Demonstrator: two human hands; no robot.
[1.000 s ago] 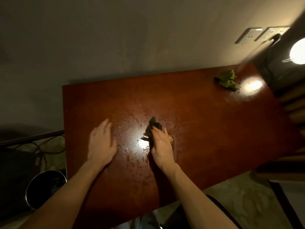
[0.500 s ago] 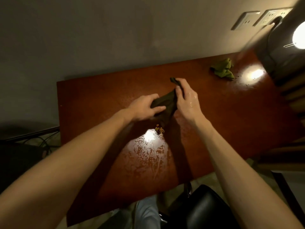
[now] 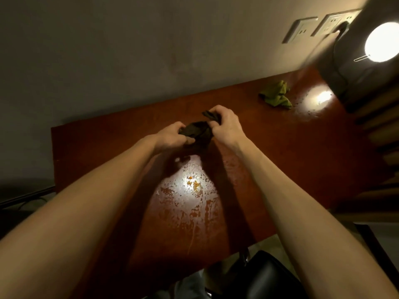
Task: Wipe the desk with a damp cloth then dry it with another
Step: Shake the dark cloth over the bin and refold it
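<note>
A dark damp cloth (image 3: 198, 131) is bunched between both hands, held above the middle of the reddish-brown desk (image 3: 103, 147). My left hand (image 3: 170, 137) grips its left end and my right hand (image 3: 226, 126) grips its right end, with a corner sticking out behind the right fingers. Wet streaks and a few small orange crumbs (image 3: 194, 184) lie on the desk below the hands. A second, light green cloth (image 3: 276, 96) sits crumpled at the far right of the desk.
A lit lamp (image 3: 382, 42) stands at the desk's far right corner, with wall sockets (image 3: 302, 29) behind it. A black chair (image 3: 265, 277) is at the desk's near edge. Wooden slats (image 3: 380, 130) lie to the right.
My right hand lifted the dark cloth off the desk, my left hand left the desk and took hold of it. Both hands now bunch it tighter. The crumbs are uncovered.
</note>
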